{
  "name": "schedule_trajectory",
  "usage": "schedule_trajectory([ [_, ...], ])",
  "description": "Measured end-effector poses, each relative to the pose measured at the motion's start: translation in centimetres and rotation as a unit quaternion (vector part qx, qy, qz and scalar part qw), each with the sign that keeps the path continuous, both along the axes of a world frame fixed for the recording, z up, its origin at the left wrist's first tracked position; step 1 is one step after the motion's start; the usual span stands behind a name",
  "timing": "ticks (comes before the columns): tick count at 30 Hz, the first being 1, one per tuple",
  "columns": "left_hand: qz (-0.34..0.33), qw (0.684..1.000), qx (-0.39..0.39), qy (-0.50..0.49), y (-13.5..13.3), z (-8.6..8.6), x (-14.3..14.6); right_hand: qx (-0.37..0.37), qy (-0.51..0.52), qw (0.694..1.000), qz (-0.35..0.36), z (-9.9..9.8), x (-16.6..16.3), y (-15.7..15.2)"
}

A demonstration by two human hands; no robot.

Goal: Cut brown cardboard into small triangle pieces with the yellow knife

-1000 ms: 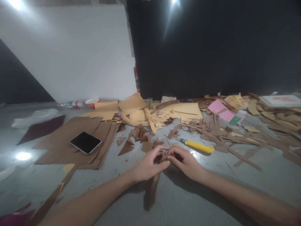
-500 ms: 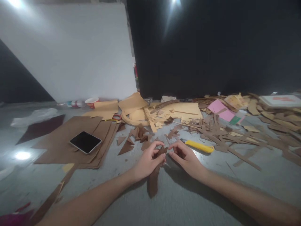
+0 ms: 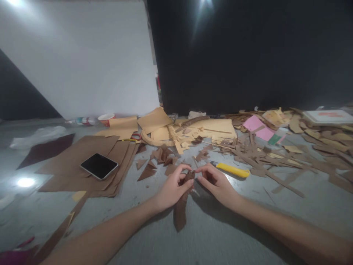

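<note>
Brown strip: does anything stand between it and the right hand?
Nothing visible does. The left hand holds the brown strip, and the right hand is at its far end, contact unclear. The yellow cutter lies beyond the right hand, not between.

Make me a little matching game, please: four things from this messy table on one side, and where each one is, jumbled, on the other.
Things:
1. Brown strip
2. Yellow cutter knife
3. Phone
4. Red and white cup

Places:
A. On the table, just beyond the right hand
B. Toward the back, in front of the white panel
C. Held in the left hand
D. Lying on the brown sheets

Right pairs: 1-C, 2-A, 3-D, 4-B
</note>
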State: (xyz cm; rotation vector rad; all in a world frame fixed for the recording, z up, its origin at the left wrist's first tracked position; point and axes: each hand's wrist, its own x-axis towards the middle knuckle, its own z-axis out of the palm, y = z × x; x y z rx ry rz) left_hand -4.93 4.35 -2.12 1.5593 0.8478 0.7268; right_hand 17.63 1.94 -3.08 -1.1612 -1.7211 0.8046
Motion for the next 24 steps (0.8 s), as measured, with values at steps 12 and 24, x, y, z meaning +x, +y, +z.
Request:
schedule_trajectory([
  [12,-0.009,0.998,0.042,0.05,-0.16,0.38,-0.13,-0.019,-0.01,1.0,0.013,0.1,-0.12,-0.16],
  [24,-0.024,0.998,0.045,0.049,-0.46,0.9,0.01,-0.002,-0.012,1.0,0.029,0.13,-0.01,-0.71],
])
